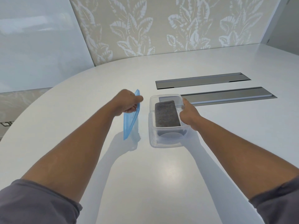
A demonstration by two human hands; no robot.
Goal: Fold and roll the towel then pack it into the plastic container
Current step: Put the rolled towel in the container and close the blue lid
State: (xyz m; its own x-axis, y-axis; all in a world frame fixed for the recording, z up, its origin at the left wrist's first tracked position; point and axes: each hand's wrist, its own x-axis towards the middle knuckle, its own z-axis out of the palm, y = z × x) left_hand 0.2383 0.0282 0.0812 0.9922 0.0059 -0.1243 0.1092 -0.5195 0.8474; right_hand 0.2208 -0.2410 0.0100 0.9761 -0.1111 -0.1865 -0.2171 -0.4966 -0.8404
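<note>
Towel (167,114): rolled, grey, lying inside the tub (167,139) just left of the right hand, its top about level with the rim.
Tub: clear plastic, on the table (145,175) between the two hands, uncovered.
Right hand (188,113): fingers curled over the tub's right rim, steadying it.
Left hand (127,103): clamped on the top edge of the blue lid (131,117), which stands tilted with its lower edge on the table, just left of the tub and not touching it.
Step, as I judge it: packing looks done; closing the tub is what remains.
Risk, towel height: if the roll stands proud of the rim, the lid may rock on it and not seat; pressing harder could push the tub out from under the right hand.
Risk, lid grip: held by one edge only, the thin lid may flex or swing and meet the rim askew, catching one corner.
Risk, fingers: the right fingers lie on the rim where the lid must land; unless they shift, they block the seal or get pinched.
Risk, table: the surface looks glossy, so a sideways shove may slide the tub.
</note>
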